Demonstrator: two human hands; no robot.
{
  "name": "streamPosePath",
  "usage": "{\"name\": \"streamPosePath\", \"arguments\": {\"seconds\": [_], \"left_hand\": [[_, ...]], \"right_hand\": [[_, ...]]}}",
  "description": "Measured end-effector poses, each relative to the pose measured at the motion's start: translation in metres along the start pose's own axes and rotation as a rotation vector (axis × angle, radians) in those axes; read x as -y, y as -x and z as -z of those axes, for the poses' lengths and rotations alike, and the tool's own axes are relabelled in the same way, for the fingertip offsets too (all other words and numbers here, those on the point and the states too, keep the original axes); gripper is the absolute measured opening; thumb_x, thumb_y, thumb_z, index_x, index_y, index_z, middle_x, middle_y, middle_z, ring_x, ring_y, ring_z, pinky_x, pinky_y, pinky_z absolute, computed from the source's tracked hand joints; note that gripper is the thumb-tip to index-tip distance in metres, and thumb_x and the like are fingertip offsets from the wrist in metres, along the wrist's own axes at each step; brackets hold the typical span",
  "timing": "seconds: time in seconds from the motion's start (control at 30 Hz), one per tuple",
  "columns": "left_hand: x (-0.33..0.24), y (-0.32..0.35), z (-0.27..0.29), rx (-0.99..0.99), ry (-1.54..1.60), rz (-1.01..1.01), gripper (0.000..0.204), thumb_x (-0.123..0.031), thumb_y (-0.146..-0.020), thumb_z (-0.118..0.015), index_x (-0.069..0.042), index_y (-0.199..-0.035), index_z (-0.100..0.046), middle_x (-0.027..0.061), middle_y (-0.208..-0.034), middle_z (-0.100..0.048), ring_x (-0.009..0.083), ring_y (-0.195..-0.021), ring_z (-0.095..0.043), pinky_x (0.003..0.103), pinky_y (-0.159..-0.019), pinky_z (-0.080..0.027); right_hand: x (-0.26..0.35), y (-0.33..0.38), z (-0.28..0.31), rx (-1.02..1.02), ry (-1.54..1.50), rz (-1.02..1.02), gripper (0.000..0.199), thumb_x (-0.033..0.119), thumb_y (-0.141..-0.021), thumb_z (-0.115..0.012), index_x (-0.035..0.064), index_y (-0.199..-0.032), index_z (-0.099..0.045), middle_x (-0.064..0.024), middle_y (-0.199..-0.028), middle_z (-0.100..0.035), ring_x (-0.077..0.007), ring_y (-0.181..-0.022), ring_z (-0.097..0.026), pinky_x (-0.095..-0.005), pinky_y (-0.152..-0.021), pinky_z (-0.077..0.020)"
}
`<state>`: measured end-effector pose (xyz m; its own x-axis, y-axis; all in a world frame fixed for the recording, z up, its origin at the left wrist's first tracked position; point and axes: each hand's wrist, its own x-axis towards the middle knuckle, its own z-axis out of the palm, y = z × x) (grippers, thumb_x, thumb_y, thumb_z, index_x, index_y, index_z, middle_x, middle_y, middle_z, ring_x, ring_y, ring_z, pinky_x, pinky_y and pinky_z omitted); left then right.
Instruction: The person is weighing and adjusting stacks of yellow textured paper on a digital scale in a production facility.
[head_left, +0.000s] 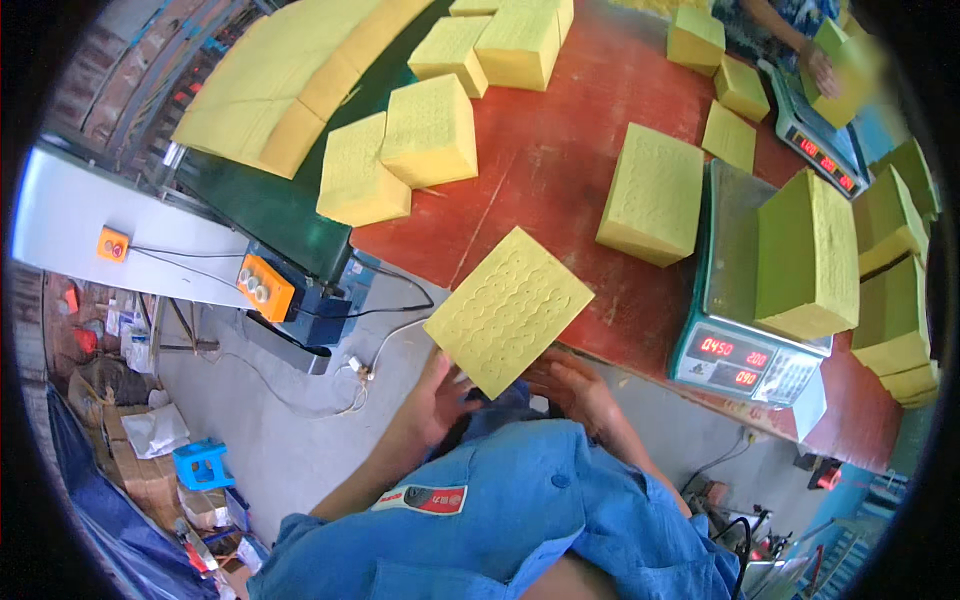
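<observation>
In front of my body a stack of yellow embossed paper is held up at a slant, its patterned top face showing. My left hand grips it from the lower left, with fingers slightly blurred and partly behind it. On its lower right edge is my right hand, whose fingertips are partly hidden by the stack. To the right, a digital scale with lit red digits bears a thick yellow paper stack. Another yellow stack stands on the red table just left of that scale.
The red table carries more yellow stacks at its left. A green conveyor belt runs beside it, with an orange switch box below. At far right another person's hand touches a stack on a second scale.
</observation>
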<state>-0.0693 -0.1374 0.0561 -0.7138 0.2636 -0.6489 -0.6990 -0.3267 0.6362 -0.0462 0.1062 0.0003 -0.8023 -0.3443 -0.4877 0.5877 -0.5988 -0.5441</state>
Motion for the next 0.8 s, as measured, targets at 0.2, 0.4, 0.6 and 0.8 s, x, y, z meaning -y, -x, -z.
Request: {"name": "streamPosePath", "arguments": {"seconds": [0.2,0.4,0.6,0.8], "left_hand": [[0.048,0.008,-0.032,0.003,0.231,-0.182,0.056,-0.049,-0.097,-0.046,-0.025,-0.146,-0.03,0.0074,-0.145,-0.041,0.0301,-0.13,-0.042,0.062,-0.098,-0.038],[0.039,-0.018,-0.066,-0.223,0.198,-0.33,0.069,-0.038,-0.087,-0.062,-0.026,-0.145,-0.026,0.0068,-0.144,-0.041,0.033,-0.129,-0.043,0.061,-0.095,-0.041],[0.016,-0.058,0.018,-0.391,0.421,-0.55,0.105,-0.056,-0.083,-0.064,-0.018,-0.153,0.005,0.019,-0.153,-0.023,0.0369,-0.138,-0.031,0.056,-0.102,-0.038],[0.031,-0.065,-0.028,-0.084,0.553,-0.344,0.092,-0.071,-0.086,-0.048,-0.014,-0.152,-0.021,0.0202,-0.153,-0.026,0.0319,-0.138,-0.032,0.049,-0.109,-0.03]], "right_hand": [[0.097,0.058,-0.058,-0.048,1.03,0.465,0.011,0.008,-0.09,-0.06,-0.0004,-0.095,-0.065,-0.0137,-0.089,-0.068,-0.0206,-0.079,-0.068,-0.0295,-0.062,-0.0531],[0.168,-0.044,-0.145,0.242,1.606,1.544,0.033,0.024,-0.084,-0.063,0.0029,-0.11,-0.062,-0.0201,-0.098,-0.067,-0.0363,-0.097,-0.064,-0.0463,-0.086,-0.049],[0.155,-0.086,-0.116,0.216,2.02,0.499,0.052,0.052,-0.08,-0.06,0.0033,-0.096,-0.065,-0.0201,-0.096,-0.068,-0.0364,-0.095,-0.065,-0.0465,-0.083,-0.0499],[0.145,-0.065,-0.08,-0.045,1.834,0.56,0.056,0.054,-0.081,-0.06,0.0001,-0.093,-0.063,-0.0231,-0.093,-0.068,-0.0375,-0.091,-0.066,-0.0479,-0.08,-0.0498]]}}
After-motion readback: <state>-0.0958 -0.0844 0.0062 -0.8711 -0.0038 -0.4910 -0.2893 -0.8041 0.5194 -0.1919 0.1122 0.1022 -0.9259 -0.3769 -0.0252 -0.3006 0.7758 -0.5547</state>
